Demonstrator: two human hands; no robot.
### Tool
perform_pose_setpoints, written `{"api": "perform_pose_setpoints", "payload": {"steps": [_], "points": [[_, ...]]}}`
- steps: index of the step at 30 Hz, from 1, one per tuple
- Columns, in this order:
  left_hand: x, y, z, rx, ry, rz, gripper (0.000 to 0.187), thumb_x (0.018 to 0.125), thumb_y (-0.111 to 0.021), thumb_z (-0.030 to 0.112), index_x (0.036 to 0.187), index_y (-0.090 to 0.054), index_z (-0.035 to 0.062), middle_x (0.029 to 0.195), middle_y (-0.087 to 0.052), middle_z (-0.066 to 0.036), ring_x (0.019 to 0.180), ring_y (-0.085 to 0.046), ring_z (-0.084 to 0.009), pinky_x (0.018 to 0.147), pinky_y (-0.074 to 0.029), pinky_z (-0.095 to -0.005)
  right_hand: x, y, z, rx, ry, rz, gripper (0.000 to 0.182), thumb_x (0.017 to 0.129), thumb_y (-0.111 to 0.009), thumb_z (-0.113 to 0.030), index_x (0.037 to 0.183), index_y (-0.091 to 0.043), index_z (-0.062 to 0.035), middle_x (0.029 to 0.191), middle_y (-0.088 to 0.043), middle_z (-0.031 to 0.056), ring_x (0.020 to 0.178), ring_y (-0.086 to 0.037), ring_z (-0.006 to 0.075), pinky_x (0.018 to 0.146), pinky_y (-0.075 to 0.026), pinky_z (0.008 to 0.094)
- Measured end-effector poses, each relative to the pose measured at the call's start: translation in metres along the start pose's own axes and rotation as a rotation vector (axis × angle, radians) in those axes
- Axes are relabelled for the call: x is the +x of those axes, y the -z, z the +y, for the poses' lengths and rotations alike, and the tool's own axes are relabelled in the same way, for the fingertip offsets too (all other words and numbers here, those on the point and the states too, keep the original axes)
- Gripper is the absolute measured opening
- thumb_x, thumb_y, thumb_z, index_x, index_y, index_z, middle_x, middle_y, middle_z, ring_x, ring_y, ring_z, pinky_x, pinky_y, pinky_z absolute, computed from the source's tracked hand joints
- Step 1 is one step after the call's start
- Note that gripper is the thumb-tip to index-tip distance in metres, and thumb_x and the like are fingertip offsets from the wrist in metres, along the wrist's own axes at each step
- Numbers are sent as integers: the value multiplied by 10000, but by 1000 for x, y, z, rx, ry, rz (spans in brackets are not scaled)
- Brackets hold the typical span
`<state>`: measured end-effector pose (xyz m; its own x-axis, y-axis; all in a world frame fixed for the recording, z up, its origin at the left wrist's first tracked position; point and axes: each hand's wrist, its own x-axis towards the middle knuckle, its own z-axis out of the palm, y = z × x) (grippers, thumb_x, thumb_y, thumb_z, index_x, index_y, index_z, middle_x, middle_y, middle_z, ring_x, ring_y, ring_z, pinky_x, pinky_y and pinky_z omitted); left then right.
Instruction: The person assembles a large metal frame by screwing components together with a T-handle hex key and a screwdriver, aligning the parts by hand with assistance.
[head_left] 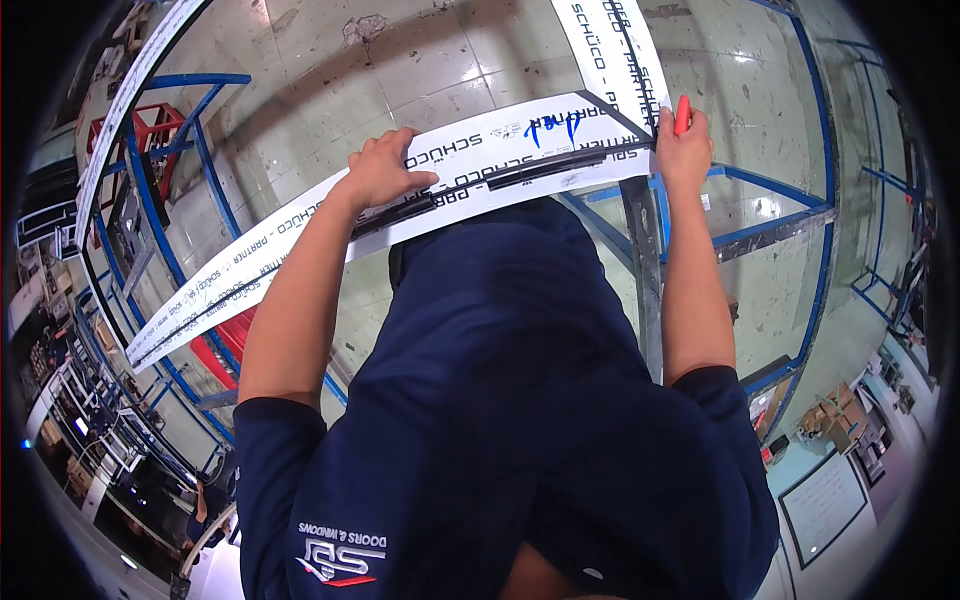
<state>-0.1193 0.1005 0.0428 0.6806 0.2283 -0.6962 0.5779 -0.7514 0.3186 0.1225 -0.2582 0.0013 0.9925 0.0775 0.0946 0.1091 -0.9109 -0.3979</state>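
A blue-painted metal rack [775, 187] seen beneath the frame, a long white film-wrapped frame [300, 215] printed in black, its near bar touched by an open, finger-spread left hand [385, 172], a slim red marker-like stick [683, 115] gripped by the right hand [686, 148] at its corner.

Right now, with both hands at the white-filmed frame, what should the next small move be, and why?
I'd probably slide the left hand along the frame towards the corner joint, to steady it there: that hand rests well away from the joint, while the right hand, holding a red tool, is close beside it.
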Motion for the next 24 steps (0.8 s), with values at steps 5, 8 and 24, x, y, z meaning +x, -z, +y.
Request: {"api": "perform_pose_setpoints", "payload": {"steps": [5, 8, 24], "points": [[6, -1, -10, -37, -11, -14, 760, 802, -773, 480, 1454, -529, 175, 1421, -579, -112, 1349, -487, -343, 1137, -318, -523, -3, -3, 5, -15, 50, -11, 463, 933, -681, -402, 1182, -653, -12, 1071, -720, 235, 1001, -660, 441, 935, -478, 516], [14, 3, -16, -147, -5, -124, 738, 805, -751, 454, 1452, -532, 175, 1401, -596, -104, 1352, -488, -336, 1143, -314, -527, -4, -10, 10, -62, 88, 2, 456, 944, -668, -404, 1178, -646, -13, 1047, -720, 233, 982, -658, 441, 917, -481, 521], [14, 1, -12, -140, 35, -96, 736, 809, -733, 510, 1439, -556, 174, 1371, -638, -130, 1328, -536, -335, 1134, -357, -502, -6, -12, 8, -36, 56, 6, 418, 970, -628, -406, 1160, -636, -33, 1017, -722, 212, 964, -651, 432, 882, -489, 523]]}}
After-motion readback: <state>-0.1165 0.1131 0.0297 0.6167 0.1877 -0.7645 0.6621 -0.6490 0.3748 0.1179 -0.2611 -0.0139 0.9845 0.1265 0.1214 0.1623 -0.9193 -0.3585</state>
